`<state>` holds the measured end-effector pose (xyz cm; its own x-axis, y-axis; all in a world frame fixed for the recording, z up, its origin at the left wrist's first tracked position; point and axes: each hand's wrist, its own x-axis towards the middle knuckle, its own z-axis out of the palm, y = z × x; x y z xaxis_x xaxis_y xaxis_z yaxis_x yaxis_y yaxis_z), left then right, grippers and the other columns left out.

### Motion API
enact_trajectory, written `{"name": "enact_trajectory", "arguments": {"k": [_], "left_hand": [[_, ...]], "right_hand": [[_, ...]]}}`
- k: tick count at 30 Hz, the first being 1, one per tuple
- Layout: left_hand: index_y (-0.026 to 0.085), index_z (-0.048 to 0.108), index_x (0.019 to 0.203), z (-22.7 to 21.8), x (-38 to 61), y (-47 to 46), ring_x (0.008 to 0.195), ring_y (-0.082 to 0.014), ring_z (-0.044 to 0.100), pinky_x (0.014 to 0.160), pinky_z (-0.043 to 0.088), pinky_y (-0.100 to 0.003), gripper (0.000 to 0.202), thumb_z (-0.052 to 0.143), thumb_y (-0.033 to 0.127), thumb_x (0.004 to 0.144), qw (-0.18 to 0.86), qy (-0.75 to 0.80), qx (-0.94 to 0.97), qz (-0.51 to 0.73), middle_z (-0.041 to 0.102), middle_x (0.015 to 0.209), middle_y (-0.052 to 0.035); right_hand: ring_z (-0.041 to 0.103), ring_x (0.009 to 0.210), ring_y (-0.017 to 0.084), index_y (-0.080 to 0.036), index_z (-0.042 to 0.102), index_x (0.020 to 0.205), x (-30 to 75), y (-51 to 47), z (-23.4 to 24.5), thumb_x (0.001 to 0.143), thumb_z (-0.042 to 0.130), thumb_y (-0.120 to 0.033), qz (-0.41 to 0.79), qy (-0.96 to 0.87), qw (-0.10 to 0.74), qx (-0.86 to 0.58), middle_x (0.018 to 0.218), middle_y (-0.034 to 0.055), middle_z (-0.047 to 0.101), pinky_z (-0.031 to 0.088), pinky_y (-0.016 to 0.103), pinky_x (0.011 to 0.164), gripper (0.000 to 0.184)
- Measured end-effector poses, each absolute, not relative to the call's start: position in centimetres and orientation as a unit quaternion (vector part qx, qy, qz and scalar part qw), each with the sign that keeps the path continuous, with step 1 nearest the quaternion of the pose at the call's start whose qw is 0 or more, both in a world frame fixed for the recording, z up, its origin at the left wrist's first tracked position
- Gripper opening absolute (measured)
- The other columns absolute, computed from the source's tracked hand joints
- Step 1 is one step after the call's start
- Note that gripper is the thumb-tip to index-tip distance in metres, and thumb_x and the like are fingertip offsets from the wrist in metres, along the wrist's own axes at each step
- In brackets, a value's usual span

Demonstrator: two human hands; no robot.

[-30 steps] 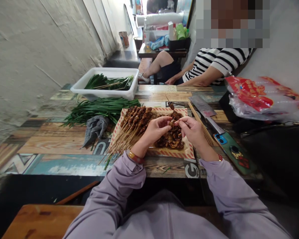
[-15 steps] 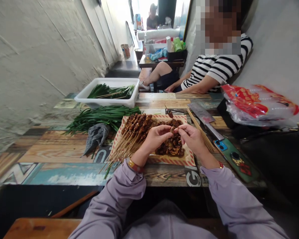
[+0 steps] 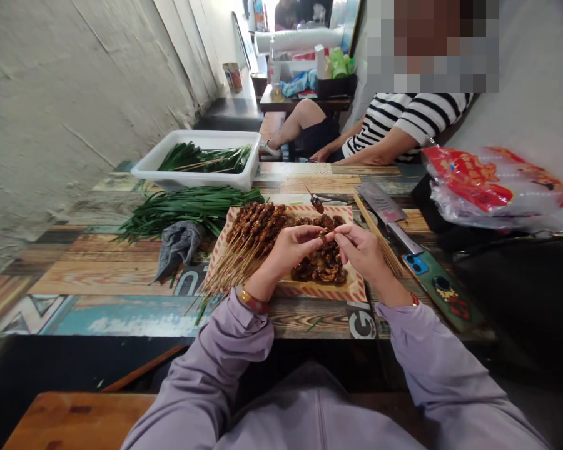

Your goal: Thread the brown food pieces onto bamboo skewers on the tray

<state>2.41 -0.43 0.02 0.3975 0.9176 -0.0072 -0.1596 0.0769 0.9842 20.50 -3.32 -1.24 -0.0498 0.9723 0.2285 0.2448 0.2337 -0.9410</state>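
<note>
Above the right half of a paper-lined tray (image 3: 288,290) with a red-striped rim, my left hand (image 3: 296,248) and my right hand (image 3: 362,250) meet. Both are closed, thumbs and fingers pinching a small piece of dark, sauced meat (image 3: 327,237) between them. Just beyond the fingertips a meat-tipped skewer (image 3: 316,202) points away from me; whether my fingers hold its other end is hidden. Loose glossy meat pieces (image 3: 319,270) lie below my hands. To the left, finished meat skewers (image 3: 258,228) are stacked with their bare sticks toward me.
Green chives (image 3: 178,211) and a grey cloth (image 3: 181,244) lie left of the tray, below a white tub (image 3: 197,179) of greens. Bare bamboo sticks (image 3: 380,234), a cleaver (image 3: 387,212) and a phone (image 3: 438,290) lie right. A person in a striped top (image 3: 403,125) sits opposite, near red-printed packages (image 3: 492,181).
The view has tilted slightly down, so the scene sits differently in the picture. My hands stay pinched together over the meat, with only small finger movements.
</note>
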Motion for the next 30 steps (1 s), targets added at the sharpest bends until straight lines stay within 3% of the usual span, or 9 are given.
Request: {"name": "enact_trajectory", "arguments": {"k": [4,12,16,21,26,30], "left_hand": [[0.014,0.075,0.098,-0.1,2.2,-0.3,0.086,-0.0192,0.069,0.084,0.052,-0.032,0.039,0.082,0.032,0.065,0.655,0.353,0.535,0.4,0.076,0.095,-0.008],[0.015,0.074,0.092,0.4,1.2,0.3,0.075,-0.0144,0.068,0.073,0.053,-0.026,0.031,0.082,0.028,0.065,0.636,0.35,0.485,0.488,0.075,0.088,-0.0062],[0.014,0.071,0.091,0.8,0.3,0.9,0.074,-0.0148,0.07,0.072,0.055,-0.027,0.031,0.082,0.028,0.065,0.66,0.336,0.417,0.527,0.074,0.084,-0.0058],[0.014,0.065,0.089,0.9,-0.6,1.6,0.075,-0.0158,0.071,0.074,0.056,-0.029,0.035,0.083,0.027,0.063,0.666,0.328,0.367,0.56,0.074,0.082,-0.0053],[0.016,0.061,0.088,0.8,-1.0,1.8,0.075,-0.0142,0.07,0.075,0.055,-0.028,0.031,0.081,0.026,0.067,0.661,0.321,0.346,0.583,0.073,0.083,-0.0038],[0.017,0.06,0.088,1.1,-1.1,1.8,0.075,-0.0138,0.07,0.076,0.055,-0.028,0.03,0.081,0.025,0.067,0.655,0.323,0.333,0.597,0.072,0.081,-0.0026]], "right_hand": [[0.05,0.039,0.01,-0.022,0.065,0.09,20.5,-3.4,-1.1,0.089,0.055,-0.039,0.372,-0.621,0.483,-0.492,0.053,-0.0057,0.059,0.041,0.022,0.043,0.019],[0.054,0.05,0.009,-0.021,0.066,0.09,20.6,-3.3,-1.1,0.089,0.055,-0.038,0.329,-0.632,0.507,-0.485,0.081,0.0015,0.07,0.045,0.023,0.049,0.02],[0.059,0.062,0.012,-0.021,0.068,0.084,20.7,-3.5,-1.0,0.088,0.057,-0.035,0.261,-0.65,0.51,-0.498,0.082,0.0029,0.068,0.046,0.024,0.053,0.018],[0.059,0.058,0.013,-0.021,0.07,0.085,20.4,-3.9,-0.9,0.087,0.058,-0.035,0.279,-0.657,0.488,-0.502,0.075,0.0017,0.07,0.046,0.025,0.053,0.018],[0.067,0.071,0.017,-0.023,0.071,0.084,20.3,-4.3,-0.8,0.087,0.059,-0.029,0.215,-0.713,0.464,-0.48,0.082,0.0028,0.073,0.052,0.028,0.063,0.014],[0.068,0.069,0.017,-0.023,0.071,0.081,20.0,-4.6,-0.3,0.085,0.058,-0.023,0.178,-0.739,0.455,-0.464,0.077,0.0022,0.073,0.054,0.029,0.067,0.013]]}}
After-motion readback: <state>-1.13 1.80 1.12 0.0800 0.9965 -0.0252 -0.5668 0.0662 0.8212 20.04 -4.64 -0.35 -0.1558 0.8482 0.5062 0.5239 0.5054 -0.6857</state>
